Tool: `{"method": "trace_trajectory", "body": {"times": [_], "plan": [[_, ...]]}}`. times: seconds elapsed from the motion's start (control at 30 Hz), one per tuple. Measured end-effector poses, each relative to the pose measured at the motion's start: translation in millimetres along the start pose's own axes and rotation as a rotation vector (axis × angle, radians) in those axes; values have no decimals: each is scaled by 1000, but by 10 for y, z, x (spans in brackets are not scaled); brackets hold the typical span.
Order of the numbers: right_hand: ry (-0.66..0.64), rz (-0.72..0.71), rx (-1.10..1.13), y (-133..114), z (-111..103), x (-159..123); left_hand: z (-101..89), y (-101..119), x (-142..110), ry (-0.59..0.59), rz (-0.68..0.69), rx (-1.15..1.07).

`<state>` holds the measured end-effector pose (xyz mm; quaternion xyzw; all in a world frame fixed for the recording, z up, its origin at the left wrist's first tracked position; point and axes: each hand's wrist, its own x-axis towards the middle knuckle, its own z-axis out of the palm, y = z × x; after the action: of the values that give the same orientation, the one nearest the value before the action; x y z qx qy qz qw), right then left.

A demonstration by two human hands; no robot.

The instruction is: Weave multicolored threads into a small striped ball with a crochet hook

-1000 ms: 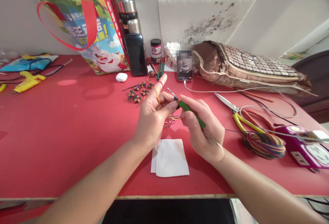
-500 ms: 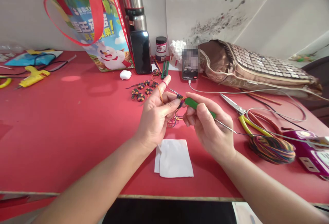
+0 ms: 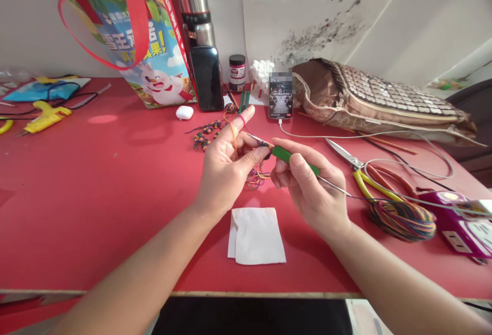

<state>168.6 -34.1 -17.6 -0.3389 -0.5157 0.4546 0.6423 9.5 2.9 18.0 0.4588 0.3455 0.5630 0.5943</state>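
Note:
My right hand (image 3: 313, 186) grips a crochet hook by its green handle (image 3: 295, 160), its thin metal end sticking out behind toward the right. Between the thumb and fingers of my left hand (image 3: 226, 168) is a small dark multicoloured crochet piece (image 3: 266, 151), partly covered by the fingers. The hook's tip passes at this piece. Orange and red yarn (image 3: 234, 134) runs around the raised left index finger. Loose multicoloured yarn (image 3: 257, 176) hangs in a tangle below the left hand. Several small crocheted pieces (image 3: 200, 141) lie just beyond it, partly hidden.
Folded white paper (image 3: 259, 236) lies near the table edge. To the right are scissors (image 3: 355, 163), a yarn bundle (image 3: 403, 218), a purple power strip (image 3: 453, 222) and a charging phone (image 3: 280, 101). A dark phone (image 3: 206, 78), earbud case (image 3: 184, 113) and glue gun (image 3: 46, 117) lie beyond and left.
The view has shifted slightly, moving everything a little left. My left hand has tilted left and drawn slightly away from the right hand. Both grips are kept.

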Motion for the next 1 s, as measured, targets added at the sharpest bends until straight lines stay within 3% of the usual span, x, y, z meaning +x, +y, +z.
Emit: {"method": "trace_trajectory", "body": {"times": [0.3, 0.43, 0.6, 0.73, 0.83, 1.0], "plan": [[-40, -58, -23, -16, -6, 2, 57, 57, -48, 9, -79, -63], [-32, -98, -188, -17, 7, 1, 62, 53, -58, 28, -57, 37], [26, -341, -573, -19, 103, -69, 116, 1, -85, 64, -31, 41], [-15, -476, -598, -51, 95, -95, 102, 44, -49, -8, -144, -172], [-62, -435, -525, -77, 54, -78, 47, 96, -8, -66, -163, -205], [-30, -243, -243, -37, 33, -55, -29, 138, 37, -53, -99, -146]]}}
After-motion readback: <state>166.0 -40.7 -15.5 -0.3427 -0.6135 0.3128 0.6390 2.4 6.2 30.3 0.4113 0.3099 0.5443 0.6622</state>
